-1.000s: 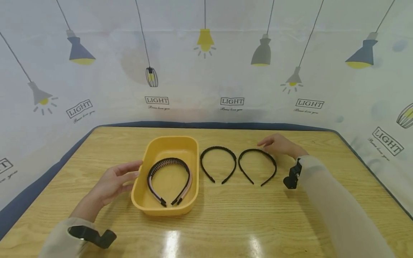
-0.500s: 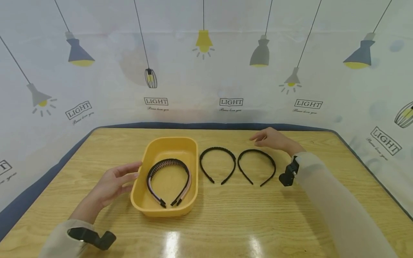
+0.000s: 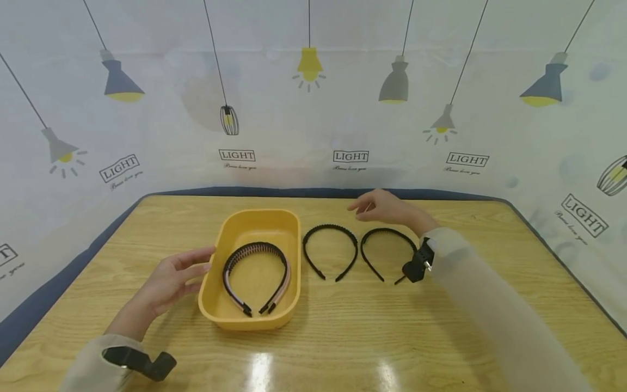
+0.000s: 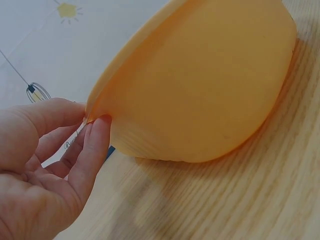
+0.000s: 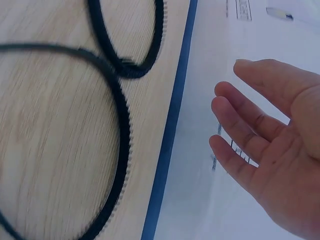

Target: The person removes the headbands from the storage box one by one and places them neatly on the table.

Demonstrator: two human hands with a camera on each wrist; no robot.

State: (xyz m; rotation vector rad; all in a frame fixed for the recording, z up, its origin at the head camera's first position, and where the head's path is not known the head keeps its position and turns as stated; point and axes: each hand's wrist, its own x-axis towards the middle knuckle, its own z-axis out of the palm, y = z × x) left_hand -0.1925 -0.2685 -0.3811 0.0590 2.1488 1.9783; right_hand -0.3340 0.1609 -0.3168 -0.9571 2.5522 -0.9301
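My left hand [image 3: 172,277] touches the left rim of a yellow plastic tray [image 3: 209,302], its fingers fairly straight. Close up in the left wrist view, the thumb and a fingertip meet the tray's lip and outer wall. Several stacked headbands [image 3: 281,256], black on top with pink and purple below, lie inside the tray. To its right, two black headbands rest side by side on the table: a ridged one [image 3: 355,239] and a toothed one [image 3: 373,233]. Behind and above these, my right hand [image 3: 384,208] hovers with relaxed fingers, holding nothing. Its wrist strap hides part of the toothed headband.
The wood-grain table [image 3: 343,332] ends at a dark blue edge [image 3: 313,191] at the back. A pale backdrop printed with lamps [image 3: 274,98] stands behind it. Black camera mounts [image 3: 159,365] stick out from both wrists.
My right hand has moved left, from the far side of the toothed headband to behind the gap between the two black headbands. My left hand, the tray and the headbands stay in place.
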